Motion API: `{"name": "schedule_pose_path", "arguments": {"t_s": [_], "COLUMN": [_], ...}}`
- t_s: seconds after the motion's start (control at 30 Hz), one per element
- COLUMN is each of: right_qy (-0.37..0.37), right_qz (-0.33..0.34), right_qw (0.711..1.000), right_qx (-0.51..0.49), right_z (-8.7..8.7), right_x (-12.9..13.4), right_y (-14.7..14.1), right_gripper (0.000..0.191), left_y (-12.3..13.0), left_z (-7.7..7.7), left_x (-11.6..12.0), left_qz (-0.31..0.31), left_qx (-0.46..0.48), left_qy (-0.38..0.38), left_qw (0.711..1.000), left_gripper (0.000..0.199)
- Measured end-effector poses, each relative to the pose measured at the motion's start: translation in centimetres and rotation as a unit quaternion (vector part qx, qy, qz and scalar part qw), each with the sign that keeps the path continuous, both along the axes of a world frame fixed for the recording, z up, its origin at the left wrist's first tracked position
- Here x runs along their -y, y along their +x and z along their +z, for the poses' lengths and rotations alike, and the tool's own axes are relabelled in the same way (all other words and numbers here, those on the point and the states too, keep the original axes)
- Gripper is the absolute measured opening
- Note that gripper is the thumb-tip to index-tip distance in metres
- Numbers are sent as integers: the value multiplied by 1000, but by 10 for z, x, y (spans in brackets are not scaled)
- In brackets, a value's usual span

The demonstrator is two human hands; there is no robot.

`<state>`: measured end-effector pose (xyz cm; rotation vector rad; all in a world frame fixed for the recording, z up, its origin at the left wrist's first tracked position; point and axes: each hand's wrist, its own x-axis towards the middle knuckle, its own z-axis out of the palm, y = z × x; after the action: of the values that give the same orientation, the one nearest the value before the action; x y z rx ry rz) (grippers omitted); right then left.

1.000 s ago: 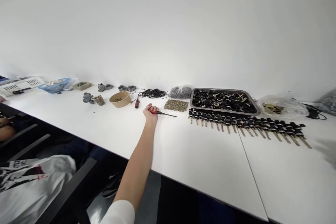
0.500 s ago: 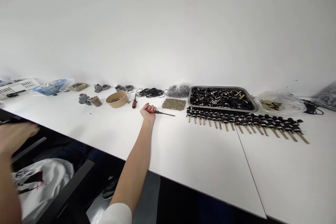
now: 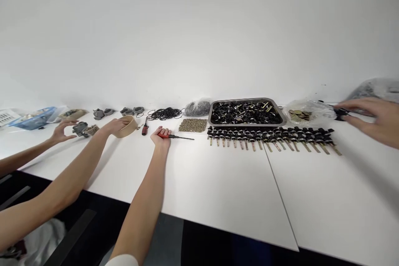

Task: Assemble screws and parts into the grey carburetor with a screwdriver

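Observation:
My left hand (image 3: pixel 161 136) is closed around the red handle of a screwdriver (image 3: pixel 182 137), whose dark shaft points right, low over the white table. At the right edge, my right hand (image 3: pixel 375 118) has its thumb and fingers apart on either side of a black item (image 3: pixel 341 113), and contact is unclear. A metal tray (image 3: pixel 247 124) of small black parts stands between my hands. Before it lie rows of black parts with metal strips (image 3: pixel 289 136). Brass-coloured pieces (image 3: pixel 192 125) form a patch right of my left hand.
On the left, a co-worker's hands reach to a grey part (image 3: pixel 81 129) and a round tan bowl (image 3: pixel 126 128). Black rings (image 3: pixel 165 114), another screwdriver (image 3: pixel 145 128) and a blue basket (image 3: pixel 33 119) lie along the wall. Plastic bags (image 3: pixel 299 113) sit on the right.
My right hand has come into view at the right. The co-worker's hands are now over the table at the left. The view has shifted, and my left hand still grips the screwdriver.

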<state>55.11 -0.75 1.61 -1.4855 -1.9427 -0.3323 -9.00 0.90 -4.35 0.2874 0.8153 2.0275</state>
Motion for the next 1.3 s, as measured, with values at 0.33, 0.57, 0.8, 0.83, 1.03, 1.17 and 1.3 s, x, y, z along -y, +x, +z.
{"name": "schedule_pose_path", "arguments": {"t_s": [0.33,0.57,0.8,0.83,1.03,1.17,1.3], "right_qy": [64,49,10,3,-8,14,31], "right_qz": [206,125,101,98,115,169,238], "right_qw": [974,982,983,983,982,979,965], "right_qx": [-77,-135,-155,-157,-147,-113,-108], "right_z": [-57,-61,-64,-65,-64,-54,-48], "right_x": [17,6,7,7,12,24,34], "right_y": [-119,-90,-88,-88,-95,-111,-126], "right_gripper": [23,25,28,29,29,28,27], "left_y": [2,2,0,0,-1,-1,2], "left_z": [5,5,1,0,-2,-1,-1], "left_x": [-1,0,-2,-3,-4,-5,-7], "left_qz": [-11,-18,-20,-19,-16,-9,0], "left_qx": [-28,-28,-22,-22,-29,-42,-61], "left_qy": [-15,-14,-5,-5,-12,-21,-36], "left_qw": [999,999,1000,1000,999,999,997], "left_gripper": [28,26,31,32,35,34,27]}}
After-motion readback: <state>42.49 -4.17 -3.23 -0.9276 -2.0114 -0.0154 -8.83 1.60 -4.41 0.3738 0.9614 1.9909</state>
